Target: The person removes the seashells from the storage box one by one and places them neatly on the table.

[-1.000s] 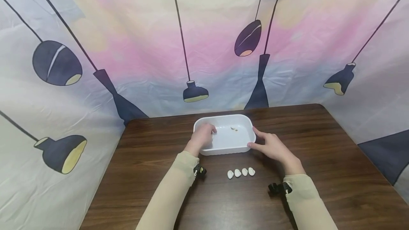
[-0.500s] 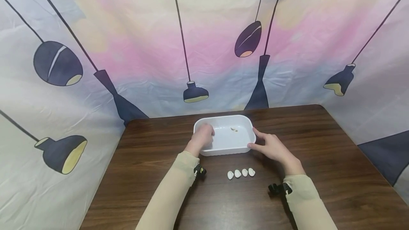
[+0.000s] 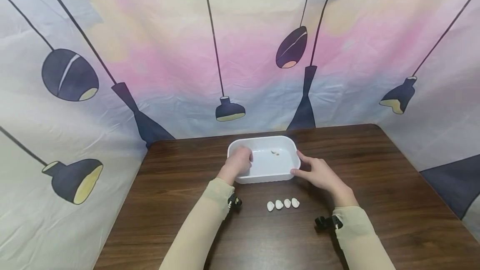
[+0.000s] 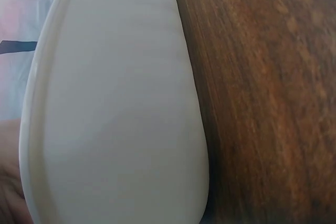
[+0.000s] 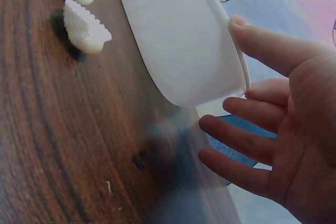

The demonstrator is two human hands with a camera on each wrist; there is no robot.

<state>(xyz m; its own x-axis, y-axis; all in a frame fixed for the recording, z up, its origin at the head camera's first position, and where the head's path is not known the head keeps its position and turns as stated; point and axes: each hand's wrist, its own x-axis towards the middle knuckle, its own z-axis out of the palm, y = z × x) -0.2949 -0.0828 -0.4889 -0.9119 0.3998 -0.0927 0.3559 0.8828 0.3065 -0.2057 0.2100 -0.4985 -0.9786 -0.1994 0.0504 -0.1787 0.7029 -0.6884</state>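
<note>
A white plastic tray [image 3: 267,177] with rounded corners stands near the table's back edge. My left hand [image 3: 239,161] reaches into its left end with fingers bent down; the fingertips and anything between them are hidden. At the tray's right end, my right hand [image 3: 318,171] touches the rim with thumb and index finger. The right wrist view shows the thumb [image 5: 262,40] on the rim and the other fingers stretched out loosely. Two small brownish bits [image 3: 275,152] lie in the tray. Several white ribbed seashells [image 3: 287,203] lie in a row in front of it.
The dark wood-grain table [image 3: 180,166] carries everything here. Behind it hangs a cloth backdrop [image 3: 255,74] printed with lamps. A small black camera is strapped to each wrist, the left one [image 3: 234,201] just left of the seashells.
Little differs. The left hand stays inside the tray with a slight shift of its fingers; the right hand, tray and seashells keep their places. The head view has tilted very slightly.
</note>
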